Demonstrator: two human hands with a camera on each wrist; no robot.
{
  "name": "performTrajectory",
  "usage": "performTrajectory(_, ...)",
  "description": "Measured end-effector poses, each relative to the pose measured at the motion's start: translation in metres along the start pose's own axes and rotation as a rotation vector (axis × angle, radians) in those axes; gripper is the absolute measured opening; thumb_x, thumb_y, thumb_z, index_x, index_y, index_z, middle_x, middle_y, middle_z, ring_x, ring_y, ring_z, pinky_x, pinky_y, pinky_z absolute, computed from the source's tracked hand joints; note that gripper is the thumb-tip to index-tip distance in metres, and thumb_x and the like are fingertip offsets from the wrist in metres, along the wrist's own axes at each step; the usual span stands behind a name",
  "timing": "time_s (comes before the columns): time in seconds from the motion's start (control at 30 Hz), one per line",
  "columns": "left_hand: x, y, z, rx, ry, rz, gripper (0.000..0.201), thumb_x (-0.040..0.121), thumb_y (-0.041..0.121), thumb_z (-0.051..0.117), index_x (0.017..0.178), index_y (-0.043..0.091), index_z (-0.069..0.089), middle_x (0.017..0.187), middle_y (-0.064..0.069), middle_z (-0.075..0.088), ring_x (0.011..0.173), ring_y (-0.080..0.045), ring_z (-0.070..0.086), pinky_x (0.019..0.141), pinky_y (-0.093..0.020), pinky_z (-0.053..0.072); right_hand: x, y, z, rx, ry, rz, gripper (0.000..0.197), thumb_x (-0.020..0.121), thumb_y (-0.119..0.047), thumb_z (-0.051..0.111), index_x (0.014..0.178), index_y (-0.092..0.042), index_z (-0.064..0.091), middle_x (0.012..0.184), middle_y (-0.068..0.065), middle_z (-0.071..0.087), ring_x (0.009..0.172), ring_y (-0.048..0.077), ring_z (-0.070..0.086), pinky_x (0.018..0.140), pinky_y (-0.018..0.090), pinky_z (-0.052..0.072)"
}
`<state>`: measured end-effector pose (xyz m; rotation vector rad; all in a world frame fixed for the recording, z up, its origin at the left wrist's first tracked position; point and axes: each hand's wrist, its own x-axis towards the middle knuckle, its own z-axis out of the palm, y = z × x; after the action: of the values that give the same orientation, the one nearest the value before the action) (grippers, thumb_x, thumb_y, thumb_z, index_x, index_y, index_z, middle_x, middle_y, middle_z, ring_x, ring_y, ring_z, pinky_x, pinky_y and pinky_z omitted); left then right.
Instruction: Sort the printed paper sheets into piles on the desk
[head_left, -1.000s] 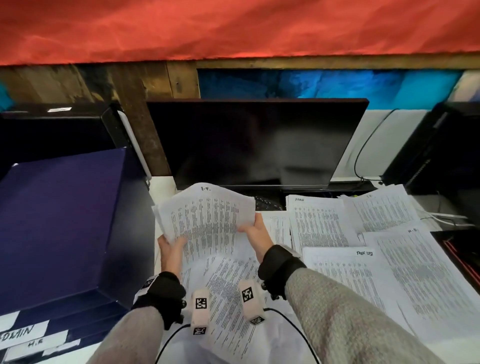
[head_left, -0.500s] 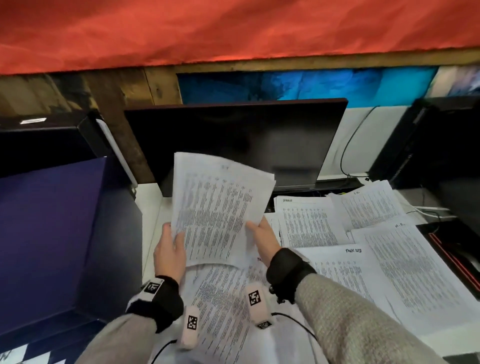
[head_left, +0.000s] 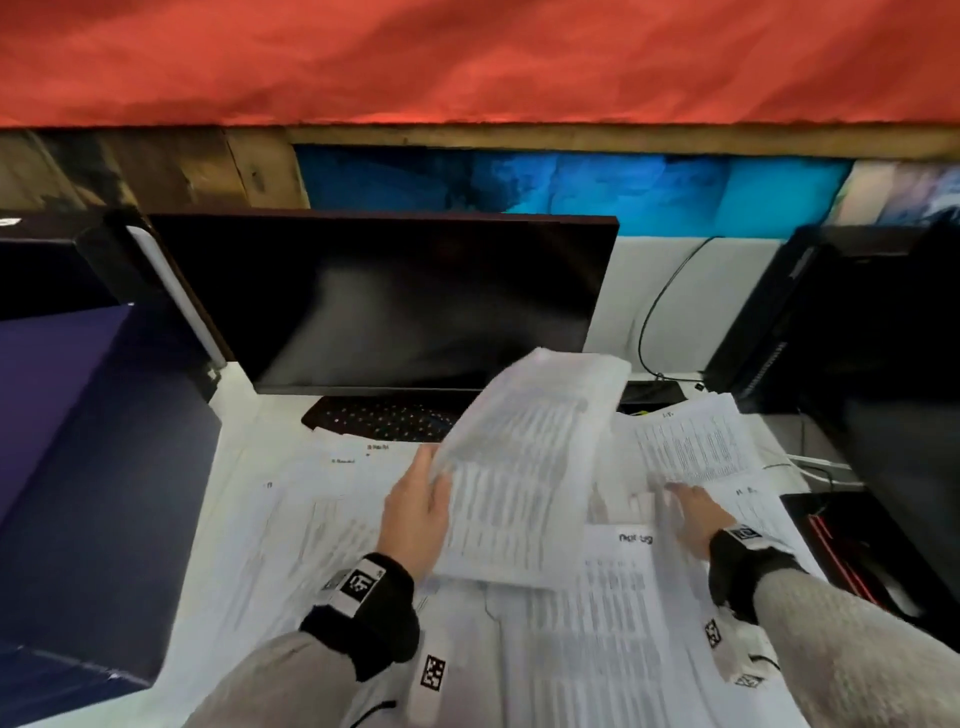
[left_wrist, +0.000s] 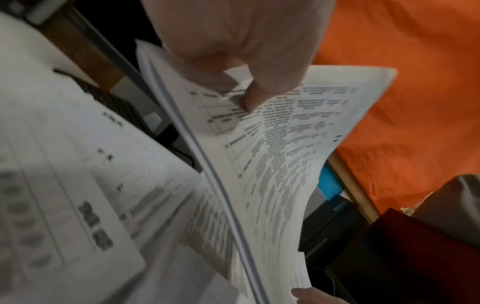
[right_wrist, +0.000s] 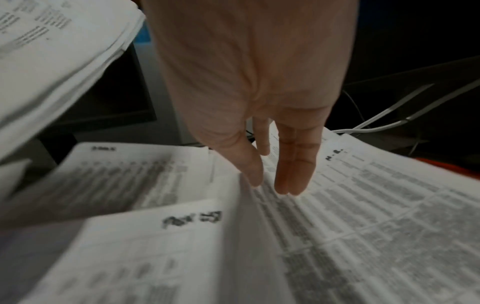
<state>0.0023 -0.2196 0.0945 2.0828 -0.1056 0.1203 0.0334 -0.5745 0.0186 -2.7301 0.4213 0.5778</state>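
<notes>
Left wrist view shows what the head view cannot: your left hand (left_wrist: 233, 41) pinches a stack of printed sheets (left_wrist: 272, 154) near its top corner, thumb on the printed table, and the stack's edge shows several pages. Head view only gives you the back of that hand (head_left: 415, 514) at the stack's (head_left: 524, 467) left edge, with the stack lifted and tilted above the desk (head_left: 249, 431), its far end in front of the dark monitor (head_left: 384, 301). Right wrist view shows your right hand (right_wrist: 254, 92) relaxed, holding nothing, straight fingers (right_wrist: 293, 164) pointing down just above a pile marked with handwriting (right_wrist: 363, 195); whether they touch it is unclear. A near pile with a scrawled heading (right_wrist: 155, 236) lies just left of that hand. In the head view your right hand (head_left: 691, 509) sits well right of the held stack, over the right-hand piles (head_left: 691, 447). More piles (head_left: 322, 509) cover the desk to the left, beside a blue box (head_left: 78, 467). Half a second ago both hands held the stack upright at centre; now your right has let go and the stack has swung rightward.
</notes>
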Motion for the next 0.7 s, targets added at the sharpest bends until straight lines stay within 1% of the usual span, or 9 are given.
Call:
performTrajectory(0.1, -0.004, 0.007, 0.03, -0.024, -0.1, -0.112, 0.032, 0.1, 0.019, 0.039, 0.132, 0.02, 0.041, 0.092, -0.009, 0.067, 0.071, -0.005, 0.064, 0.061, -0.021, 0.05, 0.017, 0.024, 0.001, -0.122, -0.059, -0.076, 0.065, 0.09, -0.01, 0.041, 0.148, -0.027, 0.017, 0.158, 0.001, 0.013, 0.136, 0.029, 0.035, 0.111, 0.045, 0.033)
performTrajectory(0.17, -0.006, 0.01, 0.045, -0.011, -0.126, -0.212, 0.047, 0.101, 0.019, 0.039, 0.146, 0.013, 0.026, 0.1, -0.027, 0.062, 0.076, -0.022, 0.063, 0.076, -0.042, 0.05, 0.025, 0.03, -0.002, -0.167, -0.136, -0.091, 0.066, 0.091, -0.016, 0.038, 0.149, -0.03, 0.011, 0.159, -0.004, 0.001, 0.138, 0.031, 0.032, 0.112, 0.046, 0.03)
performTrajectory(0.23, -0.007, 0.012, 0.055, -0.005, -0.135, -0.25, 0.051, 0.101, 0.018, 0.039, 0.148, 0.011, 0.021, 0.097, -0.03, 0.061, 0.07, -0.025, 0.06, 0.076, -0.048, 0.047, 0.031, 0.032, -0.003, -0.195, -0.184, -0.095, 0.068, 0.09, -0.02, 0.038, 0.149, -0.031, 0.008, 0.159, -0.005, -0.004, 0.138, 0.032, 0.034, 0.112, 0.045, 0.03)
performTrajectory(0.33, -0.007, 0.013, 0.062, -0.018, -0.133, -0.274, 0.051, 0.101, 0.016, 0.038, 0.149, 0.011, 0.02, 0.117, -0.038, 0.051, 0.067, -0.02, 0.061, 0.086, -0.051, 0.045, 0.033, 0.032, -0.001, -0.254, -0.228, -0.088, 0.073, 0.087, -0.025, 0.044, 0.149, -0.032, 0.007, 0.159, -0.004, 0.002, 0.134, 0.034, 0.038, 0.11, 0.047, 0.034)
performTrajectory(0.4, -0.006, 0.012, 0.065, -0.034, -0.118, -0.292, 0.051, 0.101, 0.016, 0.038, 0.149, 0.011, 0.02, 0.115, -0.038, 0.053, 0.055, -0.013, 0.055, 0.076, -0.05, 0.049, 0.033, 0.031, -0.001, -0.282, -0.232, -0.091, 0.076, 0.084, -0.015, 0.047, 0.148, -0.031, 0.01, 0.154, 0.0, 0.011, 0.126, 0.036, 0.045, 0.105, 0.047, 0.039)
performTrajectory(0.47, -0.004, 0.007, 0.07, -0.046, -0.11, -0.307, 0.051, 0.101, 0.016, 0.039, 0.148, 0.011, 0.02, 0.097, -0.038, 0.057, 0.044, -0.005, 0.045, 0.051, -0.031, 0.046, 0.037, 0.032, -0.003, -0.316, -0.219, -0.116, 0.084, 0.079, -0.004, 0.051, 0.147, -0.033, 0.01, 0.152, 0.001, 0.005, 0.12, 0.037, 0.05, 0.102, 0.045, 0.043)
performTrajectory(0.5, -0.003, 0.004, 0.072, -0.045, -0.107, -0.309, 0.051, 0.101, 0.017, 0.039, 0.148, 0.011, 0.02, 0.08, -0.031, 0.057, 0.042, -0.003, 0.039, 0.048, -0.021, 0.039, 0.04, 0.033, -0.004, -0.327, -0.21, -0.129, 0.089, 0.077, -0.001, 0.054, 0.147, -0.033, 0.01, 0.153, 0.0, 0.0, 0.121, 0.037, 0.05, 0.102, 0.044, 0.043)
performTrajectory(0.6, -0.002, -0.002, 0.078, -0.026, -0.105, -0.31, 0.051, 0.101, 0.018, 0.039, 0.148, 0.011, 0.021, 0.056, 0.002, 0.038, 0.05, -0.009, 0.034, 0.052, -0.021, 0.034, 0.049, 0.033, -0.002, -0.354, -0.229, -0.178, 0.094, 0.074, 0.001, 0.06, 0.148, -0.031, 0.011, 0.156, -0.002, -0.003, 0.125, 0.035, 0.047, 0.103, 0.041, 0.043)
performTrajectory(0.7, -0.003, -0.006, 0.082, -0.014, -0.101, -0.305, 0.052, 0.101, 0.018, 0.04, 0.149, 0.012, 0.02, 0.056, 0.004, 0.032, 0.05, -0.009, 0.032, 0.051, -0.023, 0.032, 0.051, 0.026, 0.0, -0.354, -0.215, -0.179, 0.088, 0.075, 0.004, 0.06, 0.146, -0.027, 0.018, 0.148, 0.002, 0.012, 0.115, 0.034, 0.054, 0.097, 0.038, 0.047)
